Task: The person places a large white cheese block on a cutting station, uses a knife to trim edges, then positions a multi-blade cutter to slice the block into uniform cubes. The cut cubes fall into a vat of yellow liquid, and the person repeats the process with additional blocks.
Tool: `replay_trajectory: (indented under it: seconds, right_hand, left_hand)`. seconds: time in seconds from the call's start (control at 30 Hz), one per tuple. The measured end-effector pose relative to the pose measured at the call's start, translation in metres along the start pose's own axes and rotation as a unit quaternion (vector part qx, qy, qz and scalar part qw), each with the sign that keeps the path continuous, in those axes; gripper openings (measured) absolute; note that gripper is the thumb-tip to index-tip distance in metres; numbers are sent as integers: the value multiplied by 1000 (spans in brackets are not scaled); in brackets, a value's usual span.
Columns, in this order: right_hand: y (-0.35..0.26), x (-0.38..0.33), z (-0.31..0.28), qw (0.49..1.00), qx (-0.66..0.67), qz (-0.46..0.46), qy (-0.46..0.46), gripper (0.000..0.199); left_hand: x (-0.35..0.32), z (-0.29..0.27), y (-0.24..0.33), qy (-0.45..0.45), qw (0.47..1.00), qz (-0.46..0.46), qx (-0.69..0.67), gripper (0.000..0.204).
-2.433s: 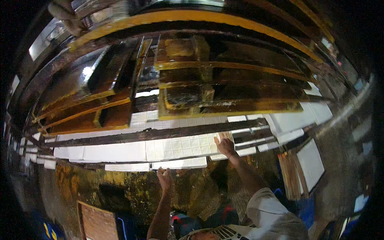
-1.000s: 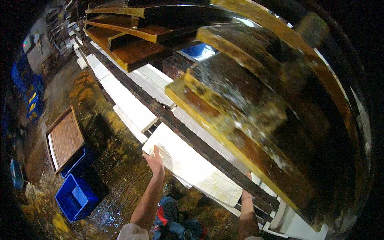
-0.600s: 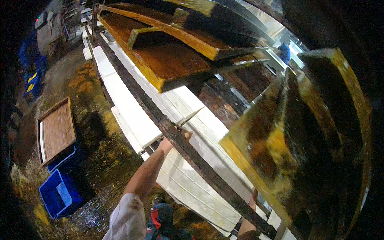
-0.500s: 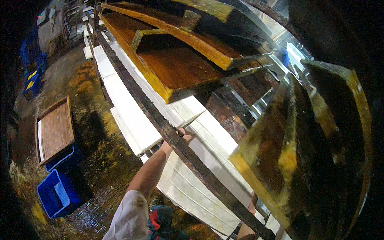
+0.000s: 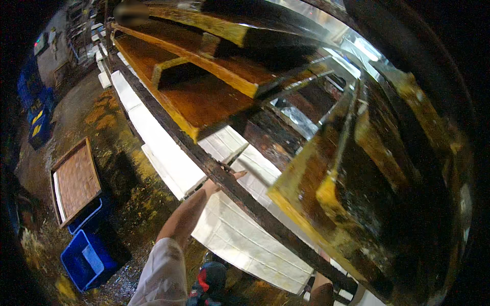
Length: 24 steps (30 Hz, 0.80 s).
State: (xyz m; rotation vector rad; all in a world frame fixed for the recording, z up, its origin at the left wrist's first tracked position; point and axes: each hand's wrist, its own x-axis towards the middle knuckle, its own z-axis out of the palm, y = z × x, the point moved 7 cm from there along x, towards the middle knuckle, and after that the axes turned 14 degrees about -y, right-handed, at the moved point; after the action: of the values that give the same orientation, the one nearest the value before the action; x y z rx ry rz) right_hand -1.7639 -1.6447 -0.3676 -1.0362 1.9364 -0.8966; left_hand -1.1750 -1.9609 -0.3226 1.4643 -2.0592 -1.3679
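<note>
A white slab (image 5: 245, 239) marked with parallel lines lies tilted below a long rusty bar (image 5: 240, 196). My left hand (image 5: 234, 176) reaches under the bar at the slab's far end, a finger stretched out past it over a second lined white surface (image 5: 224, 143). The bar covers part of that hand. At the slab's near right end, my right hand (image 5: 320, 278) is mostly hidden by the bar and a wooden panel; its fingers do not show.
Yellow-edged wooden panels (image 5: 204, 102) hang above, with more wooden panels (image 5: 326, 199) to the right. White slabs (image 5: 158, 143) line the bar's left side. On the wet floor stand a blue bin (image 5: 81, 260) and a wood-framed tray (image 5: 76, 181).
The view has shifted, so the wooden panels sit lower and further left. A finger of my left hand now points outward more. The lined slab stays between my hands.
</note>
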Motion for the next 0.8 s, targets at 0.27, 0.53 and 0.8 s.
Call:
replay_trajectory:
  seconds: [0.27,0.53,0.8]
  right_hand:
    - [44,-74,11,981,188,-15,-35,55]
    - [30,-137,108,956,163,72,-231,64]
    - [-213,-105,234,882,169,-93,-430,54]
  left_hand:
    - [-180,63,-31,-33,984,-50,-165,68]
    - [-440,109,-120,222,927,-254,-162,73]
    - [-661,112,-57,419,811,-132,-385,81]
